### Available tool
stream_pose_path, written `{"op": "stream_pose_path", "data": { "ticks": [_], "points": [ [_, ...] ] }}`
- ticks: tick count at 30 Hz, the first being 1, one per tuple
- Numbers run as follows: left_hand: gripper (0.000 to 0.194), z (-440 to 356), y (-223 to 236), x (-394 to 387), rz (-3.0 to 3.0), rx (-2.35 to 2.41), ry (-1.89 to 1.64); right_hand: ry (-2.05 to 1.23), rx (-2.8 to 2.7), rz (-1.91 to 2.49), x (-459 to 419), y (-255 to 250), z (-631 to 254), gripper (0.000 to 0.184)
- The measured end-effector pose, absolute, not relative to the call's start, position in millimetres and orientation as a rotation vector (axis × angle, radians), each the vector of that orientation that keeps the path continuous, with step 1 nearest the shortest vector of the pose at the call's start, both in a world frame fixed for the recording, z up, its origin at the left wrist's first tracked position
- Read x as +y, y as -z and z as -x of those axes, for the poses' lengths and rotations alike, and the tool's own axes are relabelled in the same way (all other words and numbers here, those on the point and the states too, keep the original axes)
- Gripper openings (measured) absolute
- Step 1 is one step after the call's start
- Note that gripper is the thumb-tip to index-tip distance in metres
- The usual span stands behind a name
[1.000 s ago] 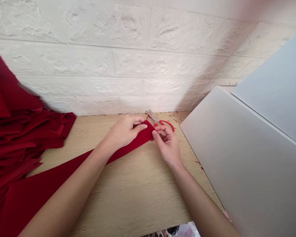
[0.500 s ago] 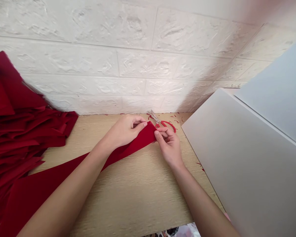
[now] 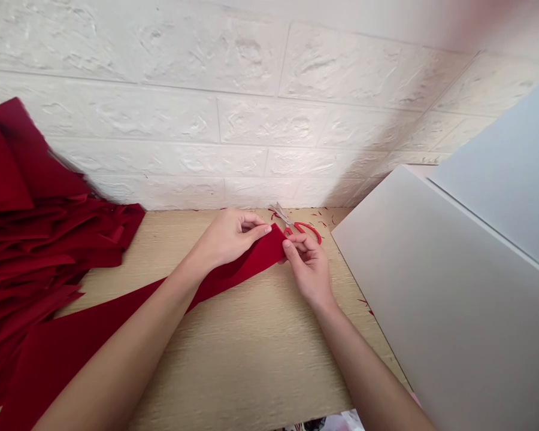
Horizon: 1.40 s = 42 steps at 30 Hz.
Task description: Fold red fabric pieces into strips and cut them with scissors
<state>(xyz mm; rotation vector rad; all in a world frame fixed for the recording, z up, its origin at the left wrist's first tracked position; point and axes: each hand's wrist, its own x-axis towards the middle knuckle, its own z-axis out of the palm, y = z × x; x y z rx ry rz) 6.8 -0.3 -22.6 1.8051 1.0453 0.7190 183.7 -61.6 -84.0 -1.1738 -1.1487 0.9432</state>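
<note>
Left hand [image 3: 227,239]: gripping the red cloth strip [image 3: 251,260] between thumb and fingers, near the table's far edge.
Right hand [image 3: 308,266]: pinching the strip's end with curled fingers, just beside the red-handled scissors [image 3: 306,226].
Strip: running right from the cloth pile [image 3: 40,239] across the wooden table [image 3: 251,359].
Risk: uneven tugging could be slackening the pinch and dropping the strip.

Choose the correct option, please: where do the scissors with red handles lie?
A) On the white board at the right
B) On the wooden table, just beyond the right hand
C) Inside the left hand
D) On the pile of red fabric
B. The scissors lie on the wooden table, just past the right hand, which pinches the red fabric strip.
</note>
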Motion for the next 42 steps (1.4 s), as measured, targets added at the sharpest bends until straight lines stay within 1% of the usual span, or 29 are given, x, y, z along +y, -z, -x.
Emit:
{"op": "stream_pose_path", "data": {
  "ticks": [8,16,21,26,33,42],
  "points": [
    [0.037,-11,19,-6,-2.018,1.126,-0.767,-0.905,-1.170,1.172,-62,84,-182,0.030],
    [0.032,-18,25,-9,-2.192,1.125,-0.816,-0.719,-1.335,1.226,-68,85,-182,0.023],
    [0.030,-23,30,-10,-2.226,1.117,-0.793,-0.645,-1.296,1.223,-67,86,-185,0.021],
    [0.030,-26,32,-11,-2.242,1.105,-0.770,-0.594,-1.361,1.229,-65,84,-186,0.012],
    [0.028,-27,34,-14,-2.207,1.087,-0.735,-0.665,-1.303,1.287,-65,85,-186,0.019],
    [0.028,-28,36,-15,-2.122,1.076,-0.699,-0.729,-1.244,1.303,-64,83,-184,0.022]
  ]
}}
